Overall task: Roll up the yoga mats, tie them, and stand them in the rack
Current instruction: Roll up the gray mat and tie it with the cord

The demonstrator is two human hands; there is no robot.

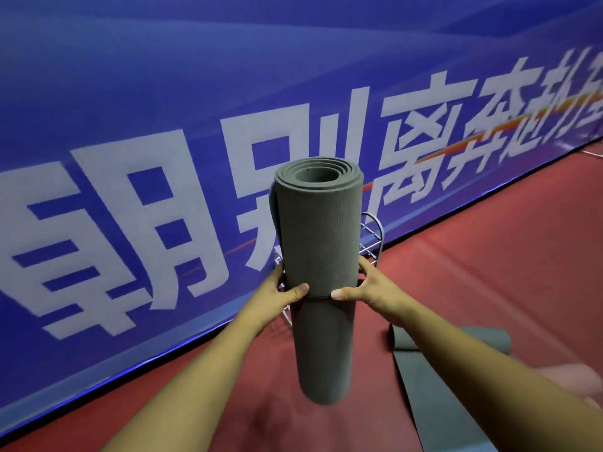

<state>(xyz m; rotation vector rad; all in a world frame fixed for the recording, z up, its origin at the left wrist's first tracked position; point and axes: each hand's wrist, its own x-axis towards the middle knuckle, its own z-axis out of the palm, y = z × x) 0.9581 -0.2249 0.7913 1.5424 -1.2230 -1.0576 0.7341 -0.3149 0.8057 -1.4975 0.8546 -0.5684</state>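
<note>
Head view: a rolled grey yoga mat [318, 236] is held upright in the air, clear of the red floor [489, 262]. The left hand [285, 290] grips its left side at mid-length, thumb across the front and fingers curled behind. The right hand [368, 287] grips the opposite side in the same way, and the two thumbs nearly meet. The wire rack [372, 234] stands directly behind the roll, against the blue banner wall [130, 109]. A second mat [450, 340], partly unrolled, lies on the floor to the right.
</note>
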